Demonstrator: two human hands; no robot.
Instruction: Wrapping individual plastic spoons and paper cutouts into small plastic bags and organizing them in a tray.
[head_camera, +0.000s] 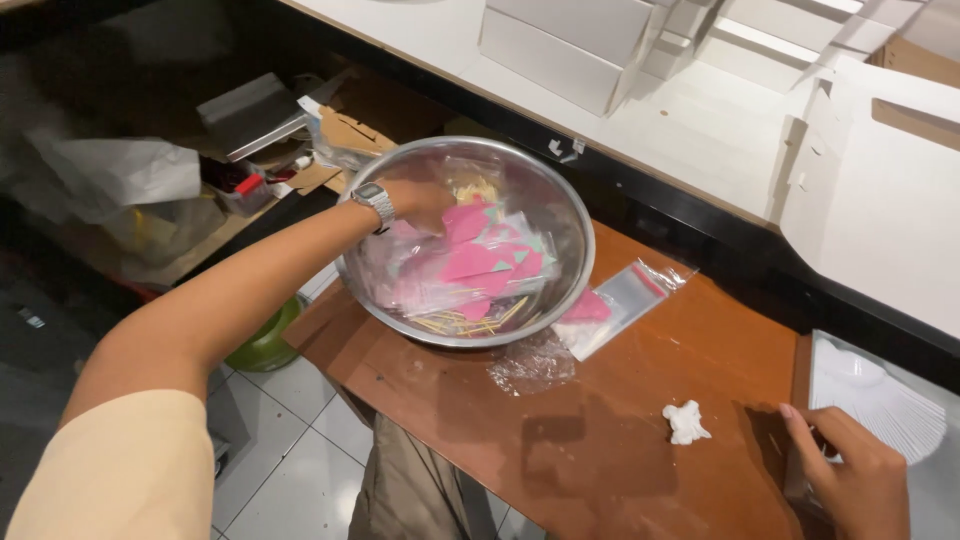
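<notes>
A metal bowl (465, 240) stands at the left end of the table (620, 430), overhanging its left edge, with small packets (480, 262) and toothpicks (470, 322) inside it. The left hand (418, 203) is in the bowl, on the packets. Just right of the bowl lies a zip bag (620, 303); before it, a crumpled film (532, 362). A wad of tissue (686, 421) lies near the front right. The right hand (855, 480) rests at the right edge, beside a stack of paper cups (885, 405). Folded boxes (570, 45) stand behind, on a counter (700, 140).

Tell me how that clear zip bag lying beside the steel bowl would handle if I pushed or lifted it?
The zip bag looks thin and flat on the brown tabletop, so it probably slides easily when pushed. Lifted, it would likely flop and weigh little, holding only a pink piece. Its glossy film may be slippery.
</notes>
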